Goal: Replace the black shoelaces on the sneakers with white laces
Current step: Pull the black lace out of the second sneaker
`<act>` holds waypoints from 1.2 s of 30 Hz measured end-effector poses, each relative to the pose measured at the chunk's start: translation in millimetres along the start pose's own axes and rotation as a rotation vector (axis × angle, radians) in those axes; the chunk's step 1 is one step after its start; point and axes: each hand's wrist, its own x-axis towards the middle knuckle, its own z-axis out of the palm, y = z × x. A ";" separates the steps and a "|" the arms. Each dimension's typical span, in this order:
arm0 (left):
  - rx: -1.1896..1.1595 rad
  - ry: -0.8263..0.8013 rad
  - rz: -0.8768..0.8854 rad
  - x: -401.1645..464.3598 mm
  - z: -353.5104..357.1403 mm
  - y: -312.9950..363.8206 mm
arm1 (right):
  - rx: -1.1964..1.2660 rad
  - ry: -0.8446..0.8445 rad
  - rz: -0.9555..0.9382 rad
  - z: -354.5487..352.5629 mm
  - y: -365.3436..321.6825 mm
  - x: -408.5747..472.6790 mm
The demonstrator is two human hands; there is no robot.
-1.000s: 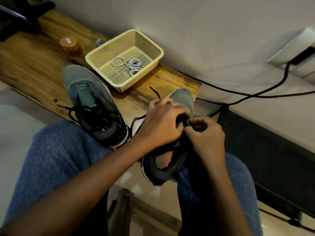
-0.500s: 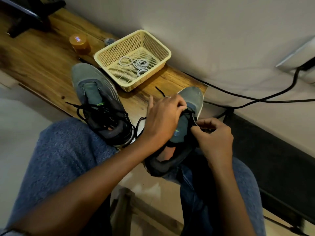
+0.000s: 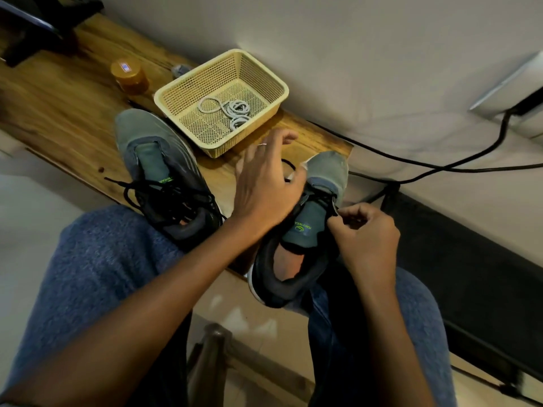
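You're seated, looking down at your lap, knees in blue jeans, w/ a wooden table (image 3: 58, 113) in front of you that runs along a pale wall.

Your left hand (image 3: 264, 183) hovers over the table's near edge btwn the two sneakers, fingers spread & loosely bent; it's blurred, so can't tell if it holds anything. A ring shows on one finger. Your right hand (image 3: 364, 230) is curled, thumb & fingertips pinching at the right-side eyelets of the right sneaker (image 3: 305, 230). What exactly it pinches is too small to tell; likely a bit of black lace (image 3: 286, 163), which also shows as a short loop near the shoe's toe, just past your left hand.

The right sneaker, grey-green w/ a dark collar, lies toe toward the wall, at the table's right end & partly over your right thigh. Its tongue is exposed, most eyelets look unlaced.

The left sneaker (image 3: 164, 174) sits on the table's near edge, heel resting against your left knee, its black laces loose & tangled over the tongue.

Behind both shoes, near the far edge, a cream mesh basket (image 3: 264, 83) holds coiled white laces (image 3: 229, 110). Left of the basket stands a small orange jar (image 3: 129, 76). Black cables (image 3: 440, 165) trail off past the table's right end.
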 end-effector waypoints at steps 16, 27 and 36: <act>0.454 -0.182 0.396 -14.4 21.4 14.1 | -0.009 -0.013 -0.061 2.2 0.6 -1.6; 0.312 0.039 0.221 -3.9 12.9 10.1 | 0.039 0.018 0.038 -3.9 -1.1 0.0; 0.036 0.122 -0.057 10.9 -0.3 -1.2 | 0.072 0.014 0.037 -1.0 -1.8 -1.3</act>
